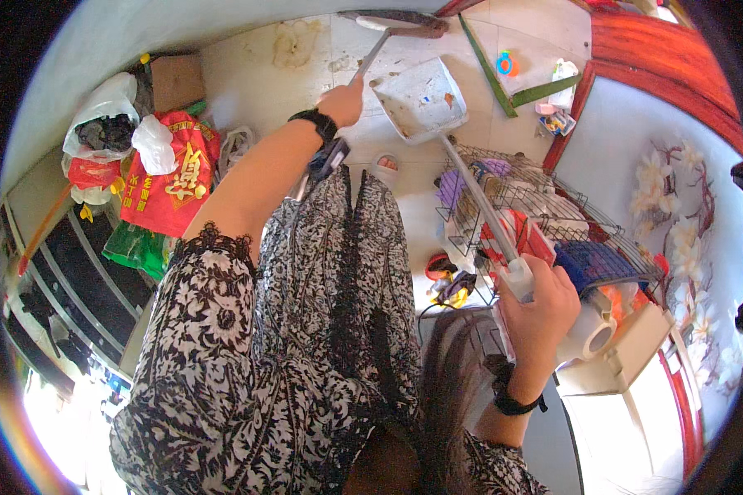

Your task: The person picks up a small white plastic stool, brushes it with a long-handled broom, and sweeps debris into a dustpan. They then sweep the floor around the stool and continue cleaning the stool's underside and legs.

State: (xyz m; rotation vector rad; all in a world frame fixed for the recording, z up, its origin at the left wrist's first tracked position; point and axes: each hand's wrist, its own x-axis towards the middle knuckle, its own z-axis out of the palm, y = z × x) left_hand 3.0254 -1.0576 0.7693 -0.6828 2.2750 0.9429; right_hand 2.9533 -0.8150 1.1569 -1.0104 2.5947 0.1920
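Observation:
My left hand (341,105) is closed round the thin grey handle of a broom, whose dark head (396,22) rests on the floor at the far side. In my right hand (537,305) is the long pale handle of a dustpan (421,103). The dustpan's white tray lies on the floor ahead of me, to the right of my left hand. A few bits of dirt and a small orange scrap are on it. The broom head stands apart from the dustpan, beyond its far edge.
To the right stands a wire rack (553,206) with folded cloths. Beyond it a green strip frame (491,70) lies near a white bottle (564,82) and a blue-orange toy (507,63). Bags, including a red one (173,165), crowd the left. A stain (297,45) marks the floor.

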